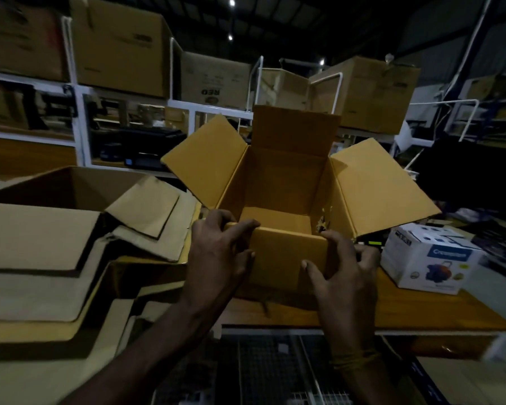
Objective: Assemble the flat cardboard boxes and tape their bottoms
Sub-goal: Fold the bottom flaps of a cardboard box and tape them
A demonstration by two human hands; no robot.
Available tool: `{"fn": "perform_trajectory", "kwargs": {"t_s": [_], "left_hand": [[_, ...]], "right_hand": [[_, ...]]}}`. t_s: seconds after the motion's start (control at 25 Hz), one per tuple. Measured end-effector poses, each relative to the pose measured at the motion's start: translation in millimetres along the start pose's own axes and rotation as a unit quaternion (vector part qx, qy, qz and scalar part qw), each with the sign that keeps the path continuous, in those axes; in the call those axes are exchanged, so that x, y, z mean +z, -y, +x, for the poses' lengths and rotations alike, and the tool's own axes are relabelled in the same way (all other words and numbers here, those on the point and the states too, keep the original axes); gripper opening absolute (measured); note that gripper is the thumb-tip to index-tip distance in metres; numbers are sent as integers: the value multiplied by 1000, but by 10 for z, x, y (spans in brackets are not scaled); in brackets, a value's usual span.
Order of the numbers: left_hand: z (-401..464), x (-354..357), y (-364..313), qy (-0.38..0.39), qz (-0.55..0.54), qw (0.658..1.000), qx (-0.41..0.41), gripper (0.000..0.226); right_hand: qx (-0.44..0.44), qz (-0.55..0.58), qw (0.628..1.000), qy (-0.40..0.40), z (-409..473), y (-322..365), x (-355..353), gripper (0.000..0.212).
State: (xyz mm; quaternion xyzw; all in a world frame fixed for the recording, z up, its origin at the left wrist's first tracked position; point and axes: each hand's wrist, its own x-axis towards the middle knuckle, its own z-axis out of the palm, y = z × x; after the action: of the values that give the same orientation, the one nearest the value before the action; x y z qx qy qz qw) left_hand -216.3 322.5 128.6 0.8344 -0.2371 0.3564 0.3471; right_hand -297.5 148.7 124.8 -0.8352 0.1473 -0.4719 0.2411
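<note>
An opened-up cardboard box stands upright on the wooden table, its mouth facing up and its left, far and right top flaps spread outward. The near flap is folded down toward me. My left hand grips the near left corner, fingers curled over the rim. My right hand holds the near right corner, thumb on the folded flap. The box floor looks closed. No tape is visible.
A pile of flat and half-opened cardboard boxes fills the left side. A white printed product box sits on the table to the right. White racks with large cartons stand behind. A dark mesh surface lies below the table edge.
</note>
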Motion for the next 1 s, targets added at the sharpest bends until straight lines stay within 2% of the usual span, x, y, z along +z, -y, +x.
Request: {"fn": "perform_trajectory", "kwargs": {"t_s": [0.28, 0.52, 0.72, 1.0], "left_hand": [[-86, -912, 131, -13, 25, 1000, 7, 52], [106, -1566, 516, -57, 46, 997, 14, 54], [401, -2183, 1114, -99, 75, 992, 13, 54], [861, -2850, 2332, -141, 114, 983, 4, 55]], "right_hand": [[-15, 36, 999, -9, -301, 772, -134, 60], [-51, 72, 996, -3, -263, 1502, 67, 58], [-90, 116, 989, -11, -176, 2291, 559, 58], [-124, 144, 982, -9, -109, 3414, 1567, 59]]}}
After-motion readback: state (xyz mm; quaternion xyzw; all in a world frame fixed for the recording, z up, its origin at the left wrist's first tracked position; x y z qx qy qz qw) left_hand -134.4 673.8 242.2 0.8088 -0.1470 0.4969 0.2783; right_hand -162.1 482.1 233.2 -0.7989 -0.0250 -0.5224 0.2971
